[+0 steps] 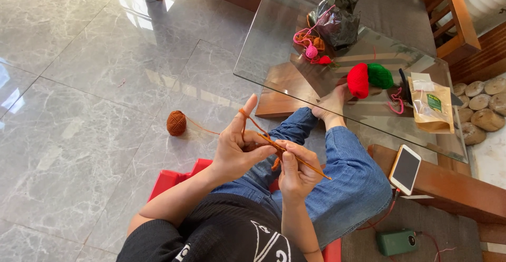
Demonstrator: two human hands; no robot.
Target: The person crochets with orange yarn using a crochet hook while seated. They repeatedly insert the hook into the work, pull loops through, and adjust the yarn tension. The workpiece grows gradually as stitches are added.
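My left hand (238,148) is raised with the index finger up, and orange-brown yarn is wrapped over that finger. Its thumb and other fingers pinch a small piece of crochet work (275,162). My right hand (296,171) grips a thin crochet hook (303,163) that points toward the left hand. The yarn strand runs left across the floor to a brown yarn ball (176,123). Both hands are held over my lap, above my blue jeans.
A glass table (274,40) ahead carries a black plastic bag (337,22), pink yarn (311,50), a red yarn ball (358,80), a green yarn ball (380,76) and a paper pouch (432,106). A phone (405,168) lies on a wooden ledge. I sit on a red stool (168,180).
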